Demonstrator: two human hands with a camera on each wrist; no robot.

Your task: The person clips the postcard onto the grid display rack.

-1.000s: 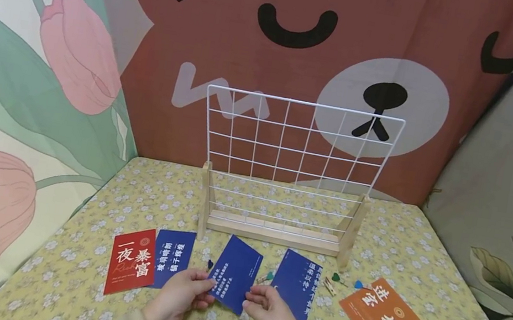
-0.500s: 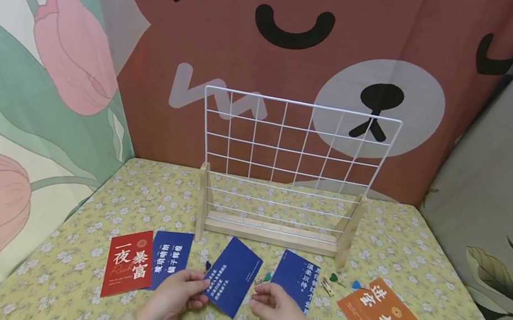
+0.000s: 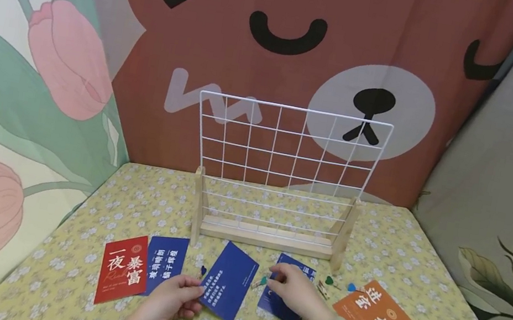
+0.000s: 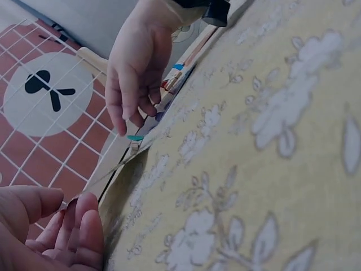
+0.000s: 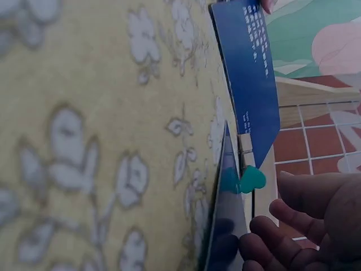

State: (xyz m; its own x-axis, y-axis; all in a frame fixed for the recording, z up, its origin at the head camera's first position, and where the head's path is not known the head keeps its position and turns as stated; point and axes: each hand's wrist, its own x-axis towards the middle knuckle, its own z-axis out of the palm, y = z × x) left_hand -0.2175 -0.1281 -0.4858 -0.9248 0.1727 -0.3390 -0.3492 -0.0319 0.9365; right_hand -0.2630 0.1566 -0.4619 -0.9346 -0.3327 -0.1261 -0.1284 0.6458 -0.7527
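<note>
My left hand (image 3: 167, 302) pinches the lower left edge of a blue card (image 3: 233, 282) with white writing, thumb on top. My right hand (image 3: 303, 295) reaches over a second blue card (image 3: 281, 314) and partly covers it. Its thumb and fingers are parted beside a small clothespin with a teal heart (image 5: 252, 179). In the right wrist view the heart lies just ahead of the thumb and fingers, with a gap between. From the left wrist the held card shows nearly edge-on.
Behind the cards stands a white wire grid (image 3: 285, 154) in a wooden stand (image 3: 269, 237). A red card (image 3: 123, 272) and another blue card (image 3: 165, 264) lie at left, an orange card (image 3: 374, 316) at right. More heart clothespins, including a green heart (image 3: 330, 279), lie near the orange card.
My right hand has left the held card's right edge and moved up and right, over the other blue card, to the teal-heart clothespin. My left hand keeps its pinch on the card.
</note>
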